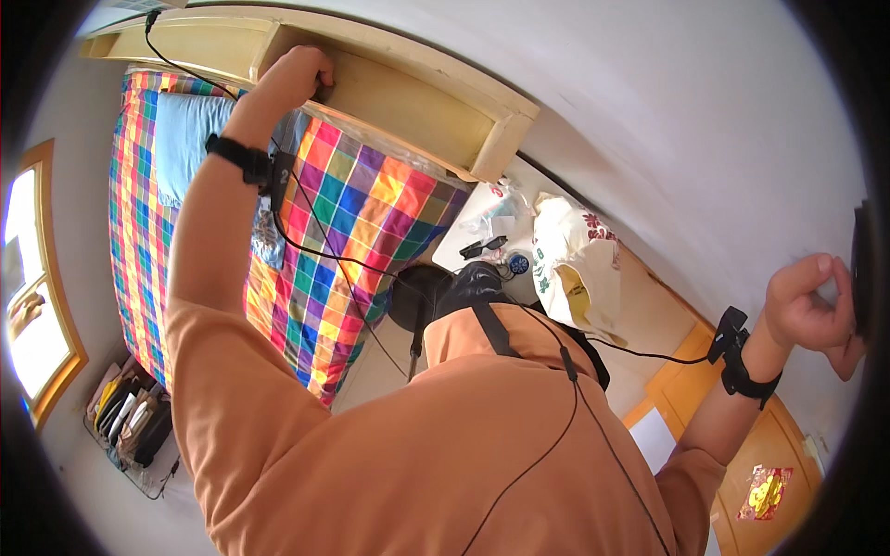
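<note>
My left hand (301,74) reaches up into the open shelf of a pale wooden headboard (408,93). Its fingers are curled closed; a dark patch shows beneath them, and whatever they hold is hidden. Far to the right, my right hand (811,306) is raised by the white wall. Its fingers are bent against a black flat object (862,278), cut off by the dark rim of the picture, so its kind is unclear. Each wrist wears a black strap with a small device and a cable.
Below the headboard lies a bed with a colourful checked sheet (343,195) and a blue pillow (190,130). A white table (454,241) carries sunglasses (484,246) and a printed cloth bag (565,250). Cables cross my front. A clothes rack (130,417) stands lower left.
</note>
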Tool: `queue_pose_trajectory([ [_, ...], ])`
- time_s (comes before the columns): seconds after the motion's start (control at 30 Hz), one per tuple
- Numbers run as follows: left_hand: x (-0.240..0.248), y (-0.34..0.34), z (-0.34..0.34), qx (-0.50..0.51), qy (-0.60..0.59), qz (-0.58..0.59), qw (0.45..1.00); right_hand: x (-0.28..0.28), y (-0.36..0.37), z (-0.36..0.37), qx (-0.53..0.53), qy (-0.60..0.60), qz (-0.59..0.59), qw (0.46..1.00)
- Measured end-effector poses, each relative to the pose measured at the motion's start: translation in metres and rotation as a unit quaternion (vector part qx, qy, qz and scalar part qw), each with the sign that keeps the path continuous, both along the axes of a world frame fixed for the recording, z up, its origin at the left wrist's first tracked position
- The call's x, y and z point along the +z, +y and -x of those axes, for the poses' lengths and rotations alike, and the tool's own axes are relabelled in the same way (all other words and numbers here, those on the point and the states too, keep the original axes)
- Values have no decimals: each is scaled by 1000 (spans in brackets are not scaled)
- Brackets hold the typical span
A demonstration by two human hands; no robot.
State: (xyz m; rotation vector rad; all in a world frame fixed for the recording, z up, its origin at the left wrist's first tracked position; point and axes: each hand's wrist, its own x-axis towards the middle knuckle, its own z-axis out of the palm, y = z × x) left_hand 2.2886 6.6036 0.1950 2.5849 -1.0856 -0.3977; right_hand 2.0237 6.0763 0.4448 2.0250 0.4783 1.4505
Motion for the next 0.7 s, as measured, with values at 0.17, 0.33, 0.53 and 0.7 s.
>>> queue_pose_trajectory([
  [0.17, 38, -22, 40, 291, 245, 331, 864, 2, 4, -4, 16, -11, -3, 1000],
  [0.33, 32, -20, 88, 254, 471, 638, 553, 1, 17, -20, 118, -18, -57, 991],
  [0.53, 52, -73, 147, 101, 602, 739, 284, 0, 1, 4, -36, 3, 1, 999],
  [0.7, 90, -122, 203, 117, 629, 720, 268, -5, 14, -11, 27, 14, -47, 998],
])
